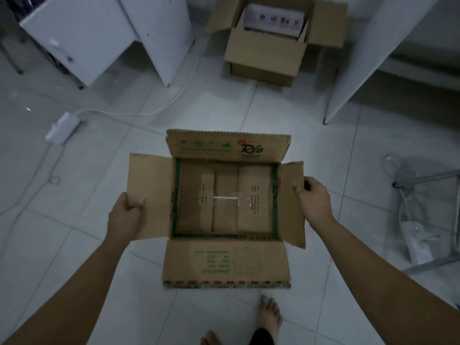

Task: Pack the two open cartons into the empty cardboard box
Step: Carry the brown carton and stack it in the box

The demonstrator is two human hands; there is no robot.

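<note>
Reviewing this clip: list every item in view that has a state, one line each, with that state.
Empty cardboard box: open, all four flaps folded out, nothing inside, bottom taped.
Left hand: gripping the box's left flap.
Right hand: gripping the box's right flap.
Far carton: open, flaps up, printed packs inside.

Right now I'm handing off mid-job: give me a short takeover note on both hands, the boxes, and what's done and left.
Left hand: grip shut on the left side flap of the empty cardboard box.
Right hand: grip shut on its right side flap.
The box is held open above the tiled floor, with nothing inside.
One open carton with packets in it sits on the floor further ahead; a second is not in view.
Done: nothing packed. Left: both cartons.
</note>
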